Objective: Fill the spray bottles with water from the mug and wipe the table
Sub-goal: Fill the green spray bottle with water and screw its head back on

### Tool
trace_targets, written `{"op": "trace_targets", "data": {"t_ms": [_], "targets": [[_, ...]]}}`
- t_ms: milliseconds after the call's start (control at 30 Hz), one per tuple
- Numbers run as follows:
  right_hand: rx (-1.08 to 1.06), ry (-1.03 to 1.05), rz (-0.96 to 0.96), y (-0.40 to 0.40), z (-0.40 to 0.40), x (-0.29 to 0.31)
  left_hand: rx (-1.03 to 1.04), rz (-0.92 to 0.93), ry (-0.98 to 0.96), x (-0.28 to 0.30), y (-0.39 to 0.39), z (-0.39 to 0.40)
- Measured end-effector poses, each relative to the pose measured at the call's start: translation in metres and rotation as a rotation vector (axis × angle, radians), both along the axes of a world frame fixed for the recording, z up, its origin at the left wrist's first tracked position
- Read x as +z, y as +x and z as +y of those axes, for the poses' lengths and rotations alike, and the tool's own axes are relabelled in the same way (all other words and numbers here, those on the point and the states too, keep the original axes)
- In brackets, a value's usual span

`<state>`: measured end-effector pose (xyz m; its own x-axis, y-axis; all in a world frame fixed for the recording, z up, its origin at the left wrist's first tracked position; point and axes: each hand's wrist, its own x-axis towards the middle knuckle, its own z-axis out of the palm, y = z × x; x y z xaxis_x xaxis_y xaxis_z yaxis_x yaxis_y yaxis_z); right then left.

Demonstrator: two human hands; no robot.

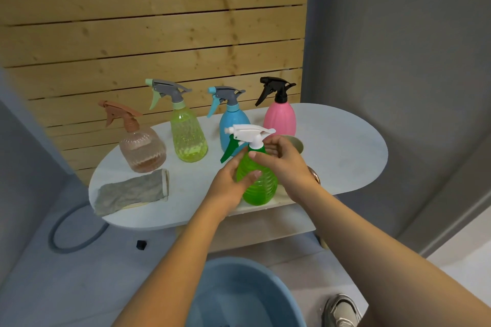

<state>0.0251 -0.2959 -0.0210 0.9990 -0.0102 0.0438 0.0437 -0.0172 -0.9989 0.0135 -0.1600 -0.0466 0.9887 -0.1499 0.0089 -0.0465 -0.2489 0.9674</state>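
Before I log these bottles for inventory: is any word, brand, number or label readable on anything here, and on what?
None can be read.
The five spray bottles, including the green bottle that both hands hold, show plain plastic without labels.
The cloth and the basin carry no print.

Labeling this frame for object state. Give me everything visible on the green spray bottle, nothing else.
The green spray bottle is translucent ribbed plastic, bulbous, with a white spray head and a dark green trigger pointing left. It stands upright near the front edge of the white table; fill level is not clear. The left hand grips its body from the left, and the right hand holds its neck just under the white collar.
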Motion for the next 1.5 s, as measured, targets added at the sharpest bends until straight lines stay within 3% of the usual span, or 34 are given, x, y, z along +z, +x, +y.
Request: {"op": "trace_targets", "data": {"t_ms": [100, 300, 500, 733, 833, 1033, 1267, 1500], "targets": [[0.067, -0.062, -0.03, -0.001, -0.005, 0.003, 0.001, 0.001, -0.022, -0.004, 0.002, 0.001], [-0.043, -0.064, -0.035, -0.002, -0.003, -0.001, 0.002, -0.02, -0.018, -0.006, 0.004, 0.002], [0.117, -0.21, -0.065, 0.0, -0.007, 0.007, -0.002, -0.019, 0.019, -0.001, 0.004, 0.001], [-0.042, -0.217, -0.059, 0.0, 0.0, 0.006, -0.027, -0.036, 0.054, -0.001, 0.004, 0.006], [0.052, -0.272, -0.081, 0.002, -0.003, 0.008, -0.031, -0.027, 0.055, 0.0, 0.005, 0.006], [0.039, -0.164, -0.02, 0.004, 0.001, 0.008, -0.012, -0.016, 0.078, 0.003, 0.003, 0.004], [0.079, -0.244, -0.032, 0.005, -0.005, 0.012, -0.044, -0.022, 0.008, -0.003, -0.004, -0.007], [0.066, -0.088, -0.067, 0.0, -0.008, 0.041, 0.146, -0.108, 0.047, 0.02, -0.004, -0.016]]}}
